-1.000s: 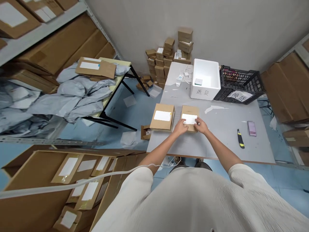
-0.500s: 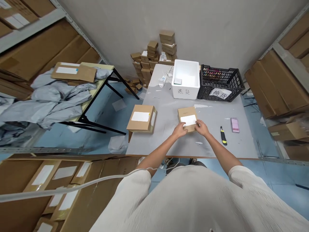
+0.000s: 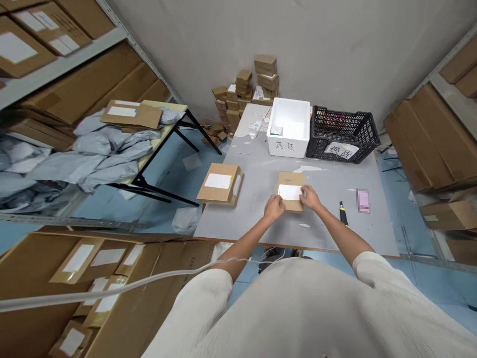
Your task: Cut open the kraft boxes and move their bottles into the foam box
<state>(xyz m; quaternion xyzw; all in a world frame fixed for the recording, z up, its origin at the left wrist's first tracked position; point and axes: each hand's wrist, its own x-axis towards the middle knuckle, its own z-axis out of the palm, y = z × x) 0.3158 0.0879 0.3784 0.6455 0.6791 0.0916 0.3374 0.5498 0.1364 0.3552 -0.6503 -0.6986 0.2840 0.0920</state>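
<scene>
Cardboard box [image 3: 291, 184] with a white label lies flat on the grey counter [image 3: 328, 223], well apart from a second labelled box [image 3: 219, 183] at its left. Left hand [image 3: 274, 208] rests at its near left corner, fingers curled and touching the edge. Right hand [image 3: 310, 197] presses the right edge, fingers spread. It looks light and stiff; hold it by the side edges.

Even, diffuse indoor light, soft shadows; table [image 3: 257, 169] sharp at centre, while shelving left of it (and boxes right) bows and smears from wide-angle distortion.
</scene>
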